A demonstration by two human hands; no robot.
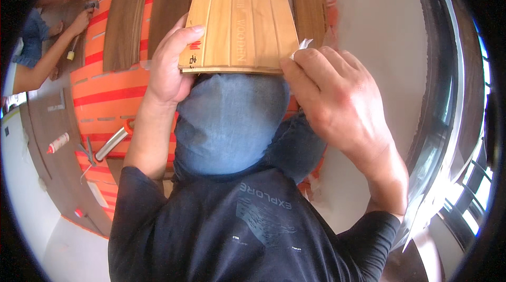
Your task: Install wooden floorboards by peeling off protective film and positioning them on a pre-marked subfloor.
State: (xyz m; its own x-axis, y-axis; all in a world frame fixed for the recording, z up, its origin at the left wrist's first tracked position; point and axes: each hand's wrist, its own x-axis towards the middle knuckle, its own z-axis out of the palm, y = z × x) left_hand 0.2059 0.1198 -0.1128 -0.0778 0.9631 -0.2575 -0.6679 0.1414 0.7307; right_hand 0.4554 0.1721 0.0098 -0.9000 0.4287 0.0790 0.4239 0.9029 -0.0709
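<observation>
A wooden floorboard [242, 23], its pale grooved underside facing up, slants away from me with its near end over my jeans-clad knee. My left hand [171, 68] grips the board's left edge near that end, thumb on top and fingers wrapped beneath. At the near right corner, my right hand [337, 89] pinches a small crumpled white scrap [304, 44], like tissue or thin film, between thumb and forefinger. The fingers of that hand are curled and lie against or very near the board's edge; exact contact is hidden.
Dark brown floorboards [124, 18] lie on orange-red underlay [108, 94]. At far left, a co-worker's hand [81, 21] holds a hammer-like tool [91, 5]. A silver caulking gun [113, 141] and a white bottle [59, 142] lie to my left. A pale surface [377, 29] runs along my right.
</observation>
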